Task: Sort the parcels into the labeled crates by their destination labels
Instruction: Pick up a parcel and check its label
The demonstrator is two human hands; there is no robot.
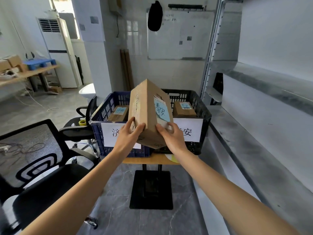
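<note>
A brown cardboard parcel (145,107) with a blue handwritten label is held tilted in the air in front of two crates. My left hand (129,134) grips its lower left side and my right hand (171,135) grips its lower right side. Behind it a dark blue crate (101,116) stands on the left with a white paper label, holding one labelled parcel (118,113). A black crate (201,114) stands on the right with its own white label, partly hidden by my right hand, and holds another parcel (183,109).
Both crates sit on a small wooden table (152,159) with a black pedestal base. A black mesh office chair (33,167) stands close on the left, a second chair behind it. A grey counter (254,150) runs along the right. More boxes lie on a far left bench.
</note>
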